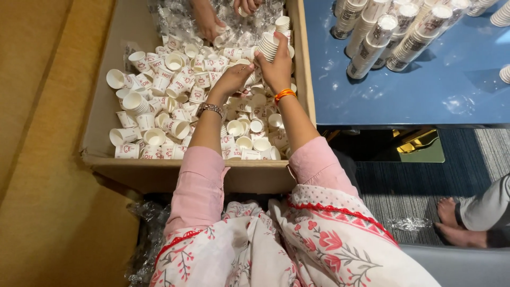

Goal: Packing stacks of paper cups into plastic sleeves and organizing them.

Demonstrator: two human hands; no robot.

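A large cardboard box (106, 159) holds several loose small white paper cups (159, 106) with red print. My right hand (277, 66) grips a short nested stack of cups (269, 46) above the box's right side. My left hand (232, 79) reaches in beside it, fingertips touching the bottom of that stack, and wears a metal bracelet. An orange band circles my right wrist. Pink sleeves cover both upper arms.
Another person's hands (212, 18) work among clear plastic wrap at the box's far end. Wrapped tall cup stacks (382, 37) lie on a blue table (425, 90) to the right. Someone's bare feet (457, 223) rest on the striped carpet at right. Crumpled plastic lies by my lap.
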